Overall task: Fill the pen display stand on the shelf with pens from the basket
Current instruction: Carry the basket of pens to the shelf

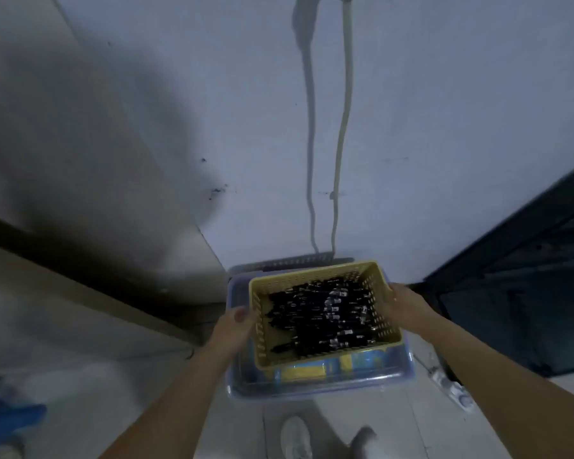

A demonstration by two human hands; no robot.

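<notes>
A yellow perforated basket (371, 276) full of several dark pens (318, 316) is held between both hands, above a clear blue plastic bin (315, 389) on the floor. My left hand (234, 326) grips the basket's left rim, thumb on top. My right hand (405, 304) grips its right rim. The pen display stand and the shelf are out of view.
A white wall with a hanging cable (340, 144) rises straight ahead. A dark glass-fronted cabinet (517, 293) stands at the right, and a pale counter edge (80, 286) runs along the left. A power strip (451, 389) lies on the tiled floor. My shoes (295, 438) show at the bottom.
</notes>
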